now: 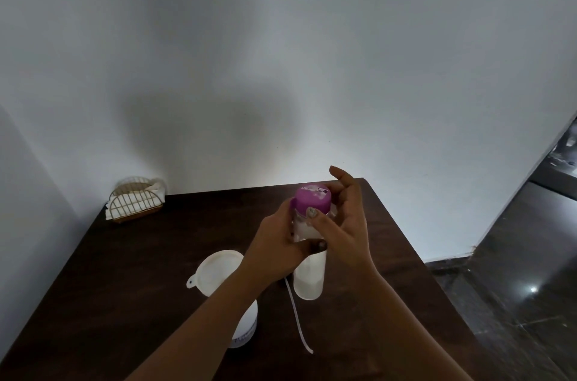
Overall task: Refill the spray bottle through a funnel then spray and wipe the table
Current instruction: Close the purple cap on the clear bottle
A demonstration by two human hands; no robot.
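1. Left hand (274, 243) wraps the neck of a white bottle (309, 274) held above the dark table (125, 271), near its right half. The grip looks firm.
2. Right hand (340, 221) sits at the purple cap (313, 199): thumb pressed on it, other fingers spread wide. Not a full clasp.
3. Step, as judged: twisting the cap. Close more fingers round it before turning; keep the bottle upright.
4. White funnel (215, 271) rests in the spray bottle (246, 324), near left. A loose dip tube (296, 315) lies beside it.
5. Napkin holder (135, 199) stands at the far left corner.
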